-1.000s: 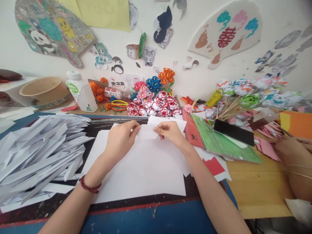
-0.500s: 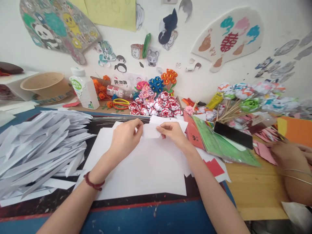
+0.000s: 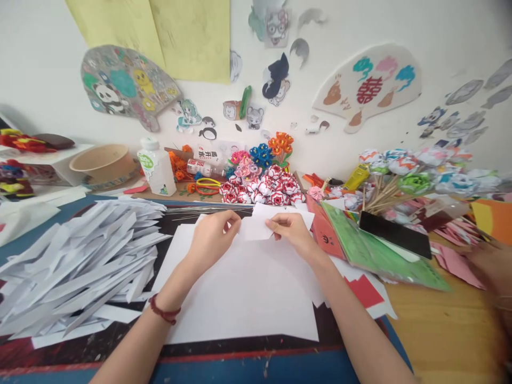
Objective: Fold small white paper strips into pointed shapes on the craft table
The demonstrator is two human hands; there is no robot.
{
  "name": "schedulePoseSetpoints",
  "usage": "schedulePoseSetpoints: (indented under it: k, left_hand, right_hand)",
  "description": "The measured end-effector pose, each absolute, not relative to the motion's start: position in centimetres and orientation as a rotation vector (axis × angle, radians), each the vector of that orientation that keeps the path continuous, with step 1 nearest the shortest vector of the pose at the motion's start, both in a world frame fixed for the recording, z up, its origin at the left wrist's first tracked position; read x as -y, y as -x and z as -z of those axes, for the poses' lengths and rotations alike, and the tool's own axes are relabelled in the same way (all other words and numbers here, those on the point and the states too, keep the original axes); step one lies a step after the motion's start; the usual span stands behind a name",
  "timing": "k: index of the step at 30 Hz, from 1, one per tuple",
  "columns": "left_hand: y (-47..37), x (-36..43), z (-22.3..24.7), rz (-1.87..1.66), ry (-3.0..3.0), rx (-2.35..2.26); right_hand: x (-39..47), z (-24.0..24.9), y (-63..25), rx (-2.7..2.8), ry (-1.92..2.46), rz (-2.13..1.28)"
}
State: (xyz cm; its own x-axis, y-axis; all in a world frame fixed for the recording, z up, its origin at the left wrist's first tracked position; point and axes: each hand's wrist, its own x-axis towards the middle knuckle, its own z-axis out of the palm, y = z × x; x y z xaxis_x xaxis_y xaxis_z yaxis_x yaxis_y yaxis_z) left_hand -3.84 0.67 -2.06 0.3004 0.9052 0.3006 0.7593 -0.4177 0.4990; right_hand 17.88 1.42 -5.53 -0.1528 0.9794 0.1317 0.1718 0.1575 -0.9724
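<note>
A small white paper (image 3: 256, 228) is held above large white sheets (image 3: 244, 293), and clock directions here run from it, with twelve toward the wall (image 3: 340, 32). The left hand (image 3: 216, 234), at nine o'clock, pinches its near edge between thumb and finger; the right hand (image 3: 290, 229), at three, grips the opposite edge the same way. The piece looks flat and blank, so I judge its handling barely advanced; what is left to do to it cannot be told. A big heap of white strips (image 3: 88, 256) at eight to nine o'clock looks already cut or folded, and red-and-white flowers (image 3: 272, 186) at about one o'clock look finished. Thin wires (image 3: 200, 209) lie near ten o'clock, with a bottle (image 3: 158, 173) farther out that way. At three o'clock, a green packet (image 3: 372, 253) carries a black phone (image 3: 394, 234), crowding the tabletop (image 3: 224, 370) beyond the right hand; a co-worker's blurred hand (image 3: 494, 261) is well apart, toward four. Nothing visibly blocks the space between the two hands.
</note>
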Motion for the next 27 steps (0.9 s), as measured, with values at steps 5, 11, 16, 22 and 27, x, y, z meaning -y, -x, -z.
schedulePoseSetpoints:
  k: [5,11,16,22,27]
  left_hand:
    - [3.8,-0.6,2.4,-0.716,-2.337,-1.549]
    - [3.9,-0.3,2.2,-0.752,-2.335,-1.593]
    - [3.9,-0.5,2.4,-0.785,-2.354,-1.59]
    - [3.7,2.3,-1.3,-1.173,-2.276,-1.418]
    - [5.8,11.9,-3.9,-1.006,-2.433,-1.344]
  right_hand:
    - [-1.7,6.0,-17.8,1.54,1.172,-1.103]
    - [-1.7,6.1,-17.6,1.573,1.179,-1.066]
    - [-1.5,6.0,-17.2,1.558,1.176,-1.09]
    - [-1.5,6.0,-17.1,1.527,1.16,-1.084]
    - [-1.4,6.1,-17.0,1.562,1.15,-1.07]
